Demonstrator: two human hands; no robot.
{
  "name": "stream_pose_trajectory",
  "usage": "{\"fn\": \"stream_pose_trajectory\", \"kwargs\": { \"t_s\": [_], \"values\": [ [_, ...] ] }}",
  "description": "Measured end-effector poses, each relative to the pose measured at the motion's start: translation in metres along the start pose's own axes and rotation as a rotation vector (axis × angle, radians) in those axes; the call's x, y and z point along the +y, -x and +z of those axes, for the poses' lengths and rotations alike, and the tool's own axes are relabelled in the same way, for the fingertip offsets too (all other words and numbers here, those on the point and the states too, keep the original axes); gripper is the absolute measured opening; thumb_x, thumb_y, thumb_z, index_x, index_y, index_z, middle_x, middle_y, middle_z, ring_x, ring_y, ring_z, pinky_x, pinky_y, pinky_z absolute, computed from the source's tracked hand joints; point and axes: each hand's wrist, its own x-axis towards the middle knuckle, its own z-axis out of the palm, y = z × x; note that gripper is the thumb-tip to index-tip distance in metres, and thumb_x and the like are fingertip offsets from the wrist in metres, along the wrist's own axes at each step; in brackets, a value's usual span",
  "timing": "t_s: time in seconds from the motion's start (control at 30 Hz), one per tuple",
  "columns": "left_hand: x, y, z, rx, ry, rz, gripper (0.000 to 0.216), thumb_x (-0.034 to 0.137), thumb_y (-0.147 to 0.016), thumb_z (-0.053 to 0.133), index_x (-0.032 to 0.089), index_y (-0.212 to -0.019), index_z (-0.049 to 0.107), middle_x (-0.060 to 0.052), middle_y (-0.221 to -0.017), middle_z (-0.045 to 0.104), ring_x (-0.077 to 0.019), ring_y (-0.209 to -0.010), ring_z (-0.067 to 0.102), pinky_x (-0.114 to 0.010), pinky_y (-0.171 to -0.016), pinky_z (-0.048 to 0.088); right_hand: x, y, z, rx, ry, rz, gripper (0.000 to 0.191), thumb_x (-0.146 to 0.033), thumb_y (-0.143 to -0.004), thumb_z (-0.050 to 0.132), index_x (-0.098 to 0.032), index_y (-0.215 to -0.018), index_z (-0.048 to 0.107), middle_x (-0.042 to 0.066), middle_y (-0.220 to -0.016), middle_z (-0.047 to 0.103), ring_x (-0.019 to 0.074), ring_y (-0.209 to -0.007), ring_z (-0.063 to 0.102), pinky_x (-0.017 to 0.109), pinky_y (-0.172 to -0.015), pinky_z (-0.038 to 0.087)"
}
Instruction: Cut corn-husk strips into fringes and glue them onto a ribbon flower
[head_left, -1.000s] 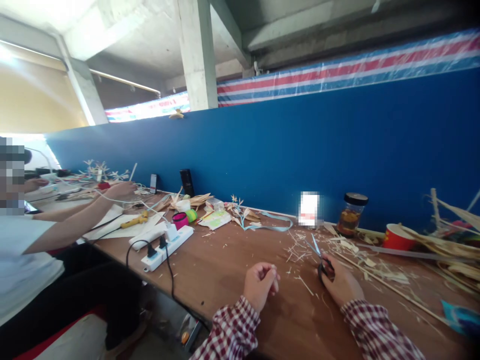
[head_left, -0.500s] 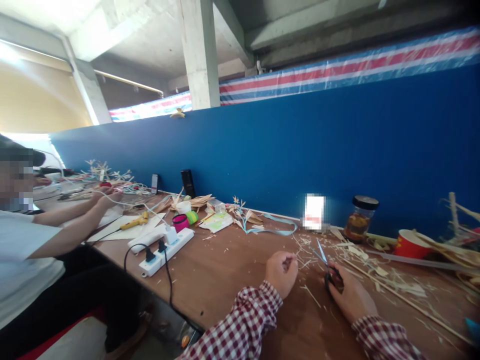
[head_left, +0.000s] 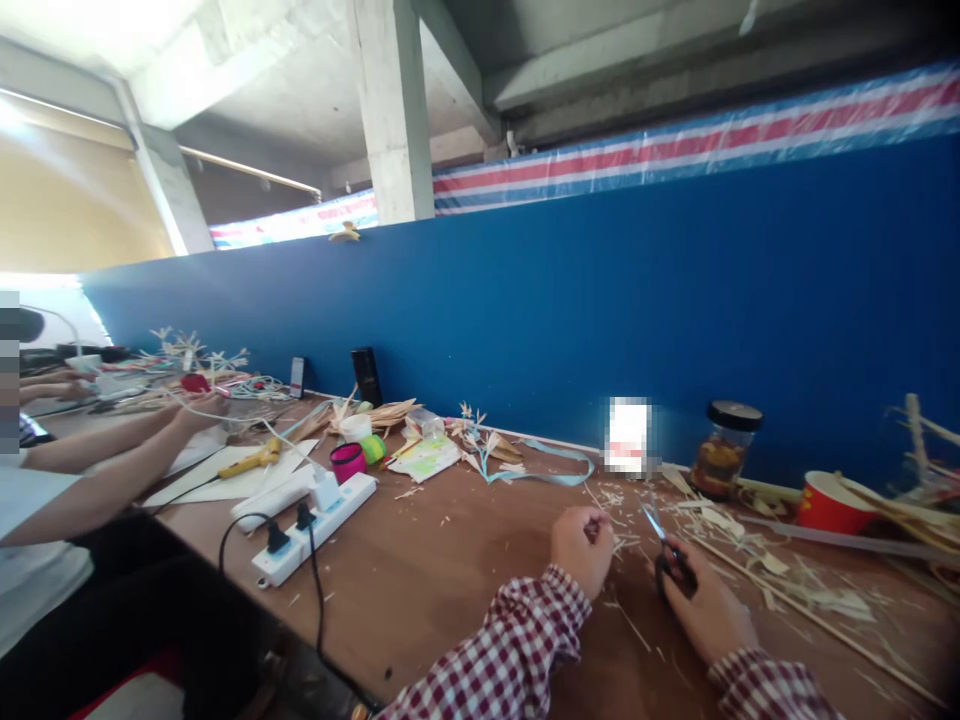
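My left hand (head_left: 583, 552) is closed above the brown table, its fingers curled into a pinch. Whatever lies between those fingertips is too small to make out. My right hand (head_left: 711, 605) grips a pair of scissors (head_left: 663, 562) by the dark handles, blades pointing away from me. A short gap separates the scissors from my left hand. Thin straw clippings (head_left: 624, 540) are scattered on the table around both hands. Behind them, a light blue ribbon (head_left: 551, 477) lies curled near the partition.
A white power strip (head_left: 315, 530) with plugged cords sits left, near a yellow glue gun (head_left: 251, 460). A lidded jar (head_left: 721, 455) and a red paper cup (head_left: 832, 503) stand back right. A long thin stick (head_left: 817, 612) crosses the right side. A co-worker's arms (head_left: 127, 440) reach in at left.
The view has shifted slightly, so the co-worker and the power strip appear farther left. My left hand has come a little nearer to the scissors. The right hand keeps its grip on them.
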Motion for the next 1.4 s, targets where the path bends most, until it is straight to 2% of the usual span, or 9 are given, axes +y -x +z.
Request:
{"fn": "stream_pose_trajectory", "kwargs": {
  "t_s": [0.23, 0.37, 0.43, 0.5, 0.63, 0.87, 0.97, 1.2, 1.4],
  "values": [
    [-0.011, 0.002, 0.0, 0.071, 0.053, 0.097, 0.025, 0.007, -0.067, 0.05, 0.016, -0.088, 0.062, -0.007, -0.093, 0.06, -0.0145, -0.075, 0.058, -0.027, -0.069, 0.048, -0.011, -0.01, 0.011, 0.127, -0.252, -0.015, 0.051, -0.044, -0.067, 0.053, -0.016, -0.108, 0.044, 0.012, -0.092, 0.06, 0.0259, -0.084, 0.061, 0.038, -0.075, 0.051],
    [-0.015, -0.002, -0.002, 0.06, 0.221, -0.062, 0.045, 0.013, -0.068, 0.054, 0.017, -0.112, 0.048, -0.012, -0.114, 0.051, -0.0121, -0.068, 0.06, -0.026, -0.062, 0.049, -0.017, -0.005, 0.011, 0.145, -0.191, -0.129, 0.048, -0.037, -0.071, 0.054, -0.02, -0.114, 0.042, 0.011, -0.101, 0.058, 0.0262, -0.092, 0.058, 0.041, -0.079, 0.049],
    [-0.017, -0.003, -0.004, 0.035, 0.236, -0.14, 0.032, 0.017, -0.068, 0.056, 0.014, -0.1, 0.055, -0.012, -0.105, 0.057, -0.0133, -0.068, 0.06, -0.026, -0.062, 0.049, -0.017, -0.001, 0.011, 0.124, -0.147, -0.187, 0.047, -0.033, -0.073, 0.053, -0.02, -0.117, 0.04, 0.011, -0.106, 0.056, 0.0255, -0.095, 0.057, 0.04, -0.078, 0.049],
    [-0.018, -0.005, -0.005, -0.008, 0.202, -0.155, 0.015, 0.021, -0.068, 0.057, 0.012, -0.079, 0.061, -0.009, -0.079, 0.064, -0.0155, -0.068, 0.06, -0.026, -0.064, 0.048, -0.017, 0.003, 0.011, 0.101, -0.118, -0.211, 0.045, -0.029, -0.075, 0.051, -0.02, -0.118, 0.04, 0.01, -0.11, 0.055, 0.024, -0.096, 0.056, 0.037, -0.077, 0.05],
    [-0.017, -0.003, -0.005, -0.07, 0.221, -0.25, 0.018, 0.029, -0.068, 0.057, 0.012, -0.075, 0.061, -0.003, -0.058, 0.061, -0.013, -0.051, 0.055, -0.023, -0.047, 0.045, -0.021, 0.008, 0.011, 0.082, -0.114, -0.251, 0.045, -0.022, -0.074, 0.051, -0.021, -0.119, 0.041, 0.009, -0.115, 0.052, 0.0226, -0.101, 0.053, 0.035, -0.079, 0.048],
    [-0.013, 0.003, -0.004, -0.108, 0.381, -0.327, 0.022, 0.034, -0.068, 0.058, 0.014, -0.077, 0.06, -0.003, -0.065, 0.062, -0.0128, -0.056, 0.057, -0.02, -0.046, 0.045, -0.039, 0.015, 0.003, 0.058, -0.353, -0.084, 0.045, -0.024, -0.07, 0.058, -0.018, -0.113, 0.047, 0.009, -0.101, 0.059, 0.0223, -0.083, 0.059, 0.029, -0.06, 0.05],
    [-0.012, 0.003, -0.004, -0.134, 0.466, -0.363, 0.023, 0.033, -0.067, 0.059, 0.013, -0.078, 0.059, -0.005, -0.069, 0.064, -0.0134, -0.06, 0.058, -0.021, -0.047, 0.045, -0.043, 0.016, 0.003, 0.036, -0.605, 0.01, 0.046, -0.026, -0.066, 0.064, -0.02, -0.11, 0.048, 0.007, -0.096, 0.06, 0.0193, -0.077, 0.058, 0.026, -0.055, 0.048],
    [-0.011, 0.005, -0.005, -0.157, 0.624, -0.502, 0.031, 0.034, -0.062, 0.064, 0.014, -0.085, 0.058, -0.005, -0.076, 0.064, -0.0131, -0.066, 0.06, -0.02, -0.052, 0.046, -0.044, 0.014, -0.019, -0.387, -1.456, 0.379, 0.035, -0.045, -0.077, 0.051, -0.022, -0.103, 0.054, 0.002, -0.076, 0.061, 0.0103, -0.062, 0.056, 0.016, -0.045, 0.041],
    [-0.004, 0.008, -0.003, -0.289, 0.718, -0.551, 0.029, 0.031, -0.061, 0.067, 0.013, -0.081, 0.057, -0.004, -0.073, 0.062, -0.0112, -0.064, 0.059, -0.016, -0.049, 0.042, -0.049, 0.009, -0.039, -0.389, -1.489, 0.344, 0.043, -0.053, -0.083, 0.032, -0.024, -0.103, 0.056, 0.002, -0.076, 0.058, 0.0108, -0.062, 0.052, 0.014, -0.04, 0.037]
  ]
}}
